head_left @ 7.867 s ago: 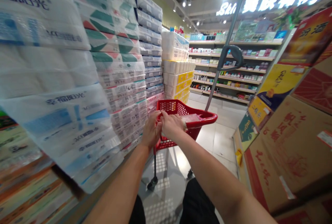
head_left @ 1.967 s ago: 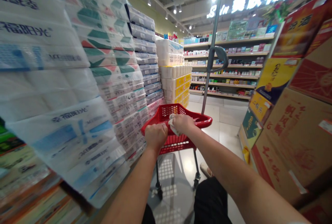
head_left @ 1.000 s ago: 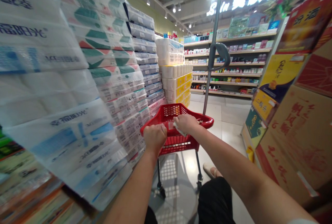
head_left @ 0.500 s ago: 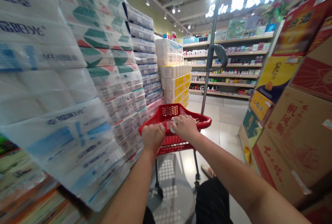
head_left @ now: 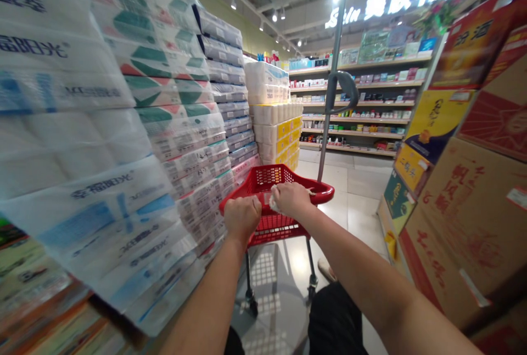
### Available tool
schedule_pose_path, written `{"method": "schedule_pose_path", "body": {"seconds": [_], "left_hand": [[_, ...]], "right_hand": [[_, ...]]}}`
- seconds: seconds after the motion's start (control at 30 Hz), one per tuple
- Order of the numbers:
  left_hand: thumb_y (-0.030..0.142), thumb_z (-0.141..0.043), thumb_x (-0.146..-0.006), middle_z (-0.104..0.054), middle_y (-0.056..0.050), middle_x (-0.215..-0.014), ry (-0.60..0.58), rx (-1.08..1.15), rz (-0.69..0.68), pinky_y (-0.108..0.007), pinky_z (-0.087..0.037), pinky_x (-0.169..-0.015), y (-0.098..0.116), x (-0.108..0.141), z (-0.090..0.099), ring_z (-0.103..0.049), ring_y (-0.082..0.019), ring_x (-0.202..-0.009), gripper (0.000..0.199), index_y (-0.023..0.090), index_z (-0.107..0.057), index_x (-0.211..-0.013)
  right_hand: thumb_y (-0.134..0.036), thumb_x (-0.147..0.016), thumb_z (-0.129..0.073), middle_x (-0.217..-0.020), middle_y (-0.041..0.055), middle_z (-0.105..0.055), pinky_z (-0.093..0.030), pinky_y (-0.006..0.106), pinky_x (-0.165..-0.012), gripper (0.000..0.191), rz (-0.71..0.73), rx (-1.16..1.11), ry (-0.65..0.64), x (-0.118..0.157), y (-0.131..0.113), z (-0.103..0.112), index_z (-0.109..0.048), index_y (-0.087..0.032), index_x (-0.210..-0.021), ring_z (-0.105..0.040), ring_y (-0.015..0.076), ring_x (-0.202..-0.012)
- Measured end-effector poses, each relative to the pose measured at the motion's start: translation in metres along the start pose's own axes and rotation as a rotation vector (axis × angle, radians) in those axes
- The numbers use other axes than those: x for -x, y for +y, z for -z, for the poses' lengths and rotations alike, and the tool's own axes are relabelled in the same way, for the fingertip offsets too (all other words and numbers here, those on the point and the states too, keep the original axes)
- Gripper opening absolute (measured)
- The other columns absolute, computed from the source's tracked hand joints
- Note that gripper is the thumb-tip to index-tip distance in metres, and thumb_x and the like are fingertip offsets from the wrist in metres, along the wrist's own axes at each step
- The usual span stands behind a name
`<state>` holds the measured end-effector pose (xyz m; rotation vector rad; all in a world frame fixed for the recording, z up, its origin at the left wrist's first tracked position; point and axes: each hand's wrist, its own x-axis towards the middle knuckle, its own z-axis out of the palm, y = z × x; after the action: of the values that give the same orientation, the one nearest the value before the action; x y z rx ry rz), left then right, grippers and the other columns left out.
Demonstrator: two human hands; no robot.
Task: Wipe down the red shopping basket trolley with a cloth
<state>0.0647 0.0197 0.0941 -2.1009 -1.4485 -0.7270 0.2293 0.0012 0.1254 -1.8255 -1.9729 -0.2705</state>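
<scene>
A red shopping cart (head_left: 278,231) with a perforated plastic basket stands in front of me. My left hand (head_left: 242,215) is closed around the left part of its red handle. Further right on the handle rests my right hand (head_left: 290,199), fingers curled, with a whitish cloth (head_left: 273,201) pressed between it and the handle. A grey metal pole (head_left: 332,75) with a looped grey grip rises from the right side of the cart.
Tall stacks of wrapped tissue packs (head_left: 164,75) line the left side. Cardboard boxes (head_left: 473,212) are piled at the right. Shelves (head_left: 370,108) of small goods stand ahead, beyond the tiled floor (head_left: 358,207).
My right hand's fingers have drawn in a little more around the handle and cloth. The view has shifted very slightly; both hands are still at the cart handle.
</scene>
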Motion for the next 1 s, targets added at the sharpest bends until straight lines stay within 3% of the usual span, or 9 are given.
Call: {"method": "schedule_pose_path", "body": {"seconds": [0.1, 0.2, 0.27, 0.37, 0.53, 0.6, 0.73, 0.8, 1.0], "left_hand": [[0.031, -0.024, -0.095, -0.071, -0.012, -0.073, -0.018, -0.002, 0.03, -0.035, -0.034, -0.067, 0.002, 0.0, 0.001, -0.063, -0.024, -0.069, 0.053, 0.014, -0.07, -0.073], [0.03, -0.023, -0.096, -0.07, -0.012, -0.072, -0.032, 0.0, 0.04, -0.035, -0.034, -0.068, 0.001, 0.002, 0.004, -0.063, -0.023, -0.068, 0.055, 0.013, -0.07, -0.074], [0.03, -0.024, -0.095, -0.07, -0.013, -0.072, -0.033, 0.014, 0.037, -0.035, -0.034, -0.068, -0.001, 0.003, 0.005, -0.063, -0.023, -0.068, 0.054, 0.013, -0.07, -0.074], [0.03, -0.027, -0.095, -0.071, -0.013, -0.074, -0.039, 0.062, 0.033, -0.035, -0.035, -0.069, -0.002, 0.004, 0.006, -0.064, -0.023, -0.069, 0.051, 0.013, -0.071, -0.075], [0.027, -0.03, -0.095, -0.071, -0.012, -0.076, -0.048, 0.103, 0.05, -0.036, -0.036, -0.072, 0.004, 0.006, 0.008, -0.064, -0.022, -0.072, 0.047, 0.014, -0.071, -0.076], [0.027, -0.03, -0.095, -0.071, -0.013, -0.076, -0.056, 0.103, 0.082, -0.037, -0.036, -0.072, 0.005, 0.007, 0.007, -0.064, -0.022, -0.072, 0.047, 0.013, -0.071, -0.076], [0.027, -0.032, -0.094, -0.07, -0.013, -0.074, -0.032, 0.11, 0.107, -0.039, -0.034, -0.071, 0.002, 0.01, 0.006, -0.064, -0.022, -0.07, 0.045, 0.012, -0.07, -0.075], [0.027, -0.033, -0.093, -0.07, -0.012, -0.072, -0.011, 0.124, 0.09, -0.039, -0.034, -0.071, 0.0, 0.012, 0.006, -0.063, -0.022, -0.07, 0.044, 0.012, -0.07, -0.075], [0.027, -0.033, -0.094, -0.07, -0.012, -0.074, 0.006, 0.17, 0.073, -0.039, -0.033, -0.07, -0.001, 0.015, 0.006, -0.062, -0.022, -0.069, 0.043, 0.014, -0.07, -0.074]], "right_hand": [[-0.035, -0.098, -0.031, -0.099, 0.0118, -0.07, -0.041, 0.038, -0.088, 0.043, 0.019, 0.007, 0.064, 0.004, 0.002, -0.006, -0.069, -0.016, -0.098, -0.061, 0.0241, -0.095], [-0.03, -0.098, -0.034, -0.124, 0.0128, -0.063, -0.035, 0.04, -0.101, 0.039, 0.211, 0.012, 0.279, 0.025, 0.007, -0.02, -0.06, -0.015, -0.122, -0.054, 0.025, -0.114], [-0.03, -0.098, -0.035, -0.133, 0.0127, -0.056, -0.031, 0.041, -0.105, 0.041, 0.315, 0.016, 0.314, 0.034, 0.01, -0.024, -0.055, -0.014, -0.13, -0.048, 0.026, -0.122], [-0.034, -0.098, -0.032, -0.123, 0.0121, -0.063, -0.038, 0.04, -0.097, 0.041, 0.251, 0.001, 0.199, 0.025, 0.011, -0.015, -0.059, -0.017, -0.124, -0.056, 0.0256, -0.111], [-0.038, -0.098, -0.028, -0.093, 0.0119, -0.071, -0.046, 0.035, -0.075, 0.047, -0.031, 0.01, -0.181, -0.01, 0.007, 0.003, -0.07, -0.019, -0.093, -0.066, 0.0246, -0.086], [-0.038, -0.098, -0.028, -0.096, 0.014, -0.07, -0.047, 0.035, -0.075, 0.048, -0.008, 0.069, -0.153, -0.006, 0.007, -0.001, -0.07, -0.017, -0.096, -0.066, 0.0256, -0.088], [-0.033, -0.099, -0.028, -0.125, 0.0146, -0.062, -0.044, 0.037, -0.09, 0.044, 0.244, 0.132, 0.167, 0.029, 0.015, -0.018, -0.059, -0.016, -0.125, -0.057, 0.0272, -0.115], [-0.035, -0.099, -0.029, -0.134, 0.0133, -0.057, -0.042, 0.037, -0.094, 0.044, 0.326, 0.138, 0.216, 0.039, 0.021, -0.021, -0.056, -0.017, -0.129, -0.052, 0.0265, -0.122], [-0.033, -0.096, -0.039, -0.113, 0.0132, -0.066, -0.047, 0.036, -0.073, 0.033, 0.215, 0.25, -0.178, 0.001, 0.028, -0.006, -0.059, -0.026, -0.122, -0.067, 0.0246, -0.091]]}}
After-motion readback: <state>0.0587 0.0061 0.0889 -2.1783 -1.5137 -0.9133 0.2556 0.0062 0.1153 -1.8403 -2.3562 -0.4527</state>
